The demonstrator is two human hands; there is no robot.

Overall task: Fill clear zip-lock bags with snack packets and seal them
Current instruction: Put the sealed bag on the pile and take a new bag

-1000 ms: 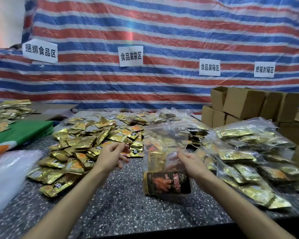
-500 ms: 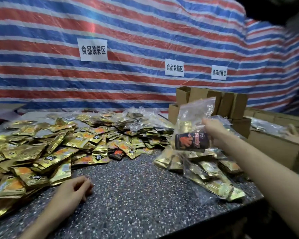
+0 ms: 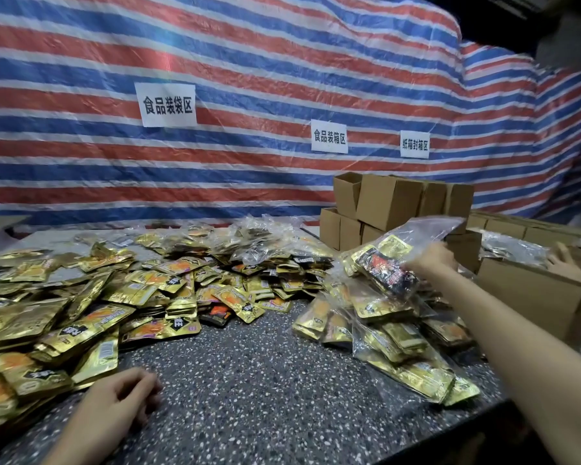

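Pinching the zip-lock bag [image 3: 426, 231] above its packets [image 3: 388, 273], right fingers [image 3: 442, 251] hold it.

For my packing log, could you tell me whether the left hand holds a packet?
No, the left hand rests on the speckled table, fingers loosely curled, holding nothing.

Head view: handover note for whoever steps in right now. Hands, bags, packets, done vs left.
Right hand grips a filled zip-lock bag, held just over the pile of filled bags on the right side of the table; I can't tell if it is sealed.
Left hand rests on the table, fingers loosely curled, holding nothing.
Loose snack packets are heaped at left and centre.
Done: many bags filled.
Left: set this bag down, bag the loose heap.
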